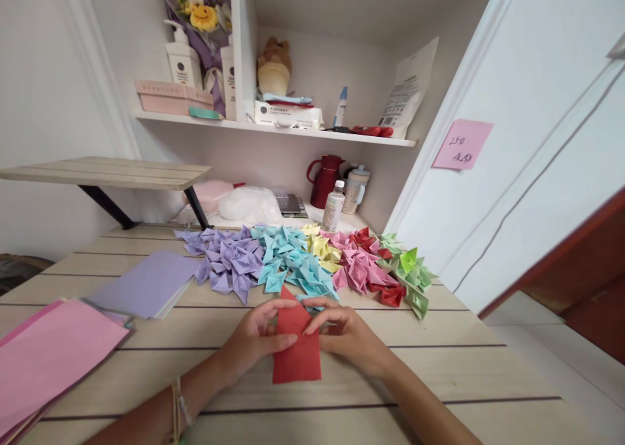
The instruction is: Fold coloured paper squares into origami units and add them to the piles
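Observation:
A red sheet of folded paper is held up between my two hands, just above the slatted tabletop. Its top narrows to a point on the left, and its lower part is a plain rectangle. My left hand pinches the left edge, thumb across the front. On the opposite edge, my right hand grips the paper with its thumb and fingers. Behind the hands lie heaps of folded paper boats in purple, blue, yellow, pink, red and green.
Stacks of purple paper and pink paper lie on the left of the table. A small raised shelf stands behind them. A bottle, a red jug and a cup stand at the back.

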{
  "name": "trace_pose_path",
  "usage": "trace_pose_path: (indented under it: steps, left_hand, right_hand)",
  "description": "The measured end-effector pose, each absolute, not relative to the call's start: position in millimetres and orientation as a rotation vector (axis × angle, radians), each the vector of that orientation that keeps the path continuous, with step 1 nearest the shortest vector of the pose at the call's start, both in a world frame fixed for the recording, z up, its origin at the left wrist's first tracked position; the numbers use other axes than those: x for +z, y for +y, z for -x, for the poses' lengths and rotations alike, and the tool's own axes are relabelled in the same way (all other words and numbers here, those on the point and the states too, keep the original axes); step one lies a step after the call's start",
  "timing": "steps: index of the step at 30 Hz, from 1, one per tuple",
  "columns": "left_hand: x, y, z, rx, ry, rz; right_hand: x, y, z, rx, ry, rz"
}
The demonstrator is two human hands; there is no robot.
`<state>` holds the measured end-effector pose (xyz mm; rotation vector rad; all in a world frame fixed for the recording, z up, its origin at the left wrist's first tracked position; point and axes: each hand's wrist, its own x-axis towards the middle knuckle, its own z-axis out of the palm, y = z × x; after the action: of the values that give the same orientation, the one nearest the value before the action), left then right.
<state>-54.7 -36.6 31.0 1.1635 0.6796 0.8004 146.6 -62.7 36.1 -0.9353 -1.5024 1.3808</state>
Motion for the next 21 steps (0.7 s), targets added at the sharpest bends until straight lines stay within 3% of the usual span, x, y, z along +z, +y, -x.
trace_pose_path:
  steps: [7, 21]
  left_hand:
    - [30, -40, 53, 0.794, 0.645, -1.157]
    - [23, -35, 51, 0.777, 0.713, -1.111]
  right_hand:
    - [35, -63, -148, 1.586, -1.467, 0.913]
    - [23, -58, -137, 1.186, -1.340, 1.040]
